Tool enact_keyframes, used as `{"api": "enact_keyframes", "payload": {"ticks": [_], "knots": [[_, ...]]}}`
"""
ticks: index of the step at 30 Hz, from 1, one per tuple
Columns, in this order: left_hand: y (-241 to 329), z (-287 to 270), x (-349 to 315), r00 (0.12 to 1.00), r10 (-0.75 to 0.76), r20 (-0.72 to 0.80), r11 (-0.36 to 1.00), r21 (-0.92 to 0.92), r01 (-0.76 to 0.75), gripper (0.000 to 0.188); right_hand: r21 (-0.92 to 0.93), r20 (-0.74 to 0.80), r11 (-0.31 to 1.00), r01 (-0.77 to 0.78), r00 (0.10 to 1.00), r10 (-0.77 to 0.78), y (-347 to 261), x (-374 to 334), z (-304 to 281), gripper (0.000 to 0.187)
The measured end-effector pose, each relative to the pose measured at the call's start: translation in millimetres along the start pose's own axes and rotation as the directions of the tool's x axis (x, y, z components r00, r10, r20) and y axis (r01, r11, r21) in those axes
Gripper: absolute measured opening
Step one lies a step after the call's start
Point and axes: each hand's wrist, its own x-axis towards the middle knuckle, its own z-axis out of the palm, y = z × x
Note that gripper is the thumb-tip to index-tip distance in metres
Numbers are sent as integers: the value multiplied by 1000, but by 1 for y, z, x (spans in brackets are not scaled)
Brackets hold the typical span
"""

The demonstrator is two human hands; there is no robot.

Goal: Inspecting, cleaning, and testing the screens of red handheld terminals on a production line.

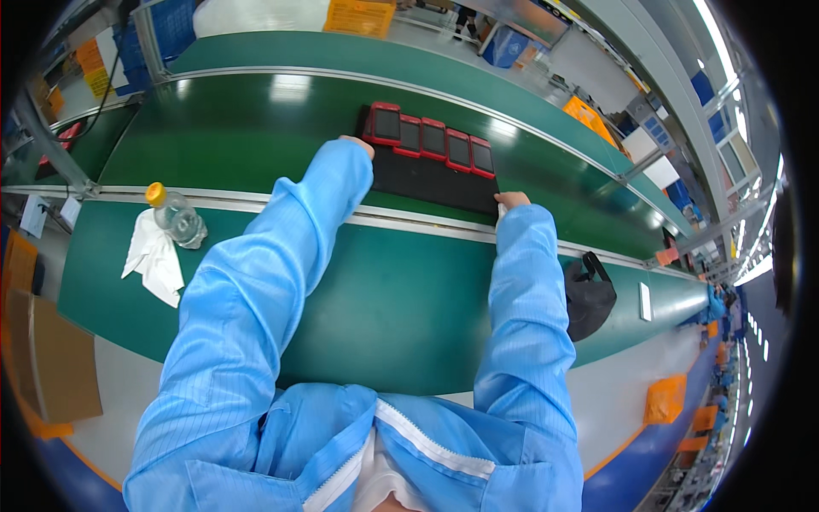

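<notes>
Glossy belt [230, 128], matt board [431, 182]

A green counter [392, 316] stands above pale grey floor [610, 388]; an orange line [614, 453] borders a blue walkway [638, 468], and bright strip lights [716, 38] glow overhead

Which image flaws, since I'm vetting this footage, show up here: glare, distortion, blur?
Head view: white glare lies on the glossy green belt; head view: the near metal rail bows and the corners go black, fisheye-like; head view: a ceiling light at upper right looks blown out; head view: the red-framed devices are fairly clear, the distant right background too small to make out.
</notes>
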Motion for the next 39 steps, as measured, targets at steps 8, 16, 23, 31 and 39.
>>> {"api": "enact_keyframes", "payload": {"ticks": [8, 16, 23, 31, 39], "knots": [[25, -26, -52, 938, -299, -176, 831, -531, 166, 37, -254, -19, 900, 355, 928, -371, 89, 39, 6, 37], [-15, 73, -87, 870, -494, -4, 276, -949, 153, 66, 489, 8, 842, 228, 964, -266, 22, -114, 29, 53], [34, 143, -220, 873, -412, -261, 303, -943, -138, 58, 592, 37, 777, 215, 956, -292, 57, -219, 39, 49], [46, 131, -309, 788, -431, -440, 691, -722, -25, 40, -37, -33, 933, 357, 933, -358, 60, -257, 17, 44], [22, 118, -229, 556, -673, -488, 358, -872, -332, 36, -217, -239, 771, 599, 733, -637, -147, -196, 56, 71]]}}
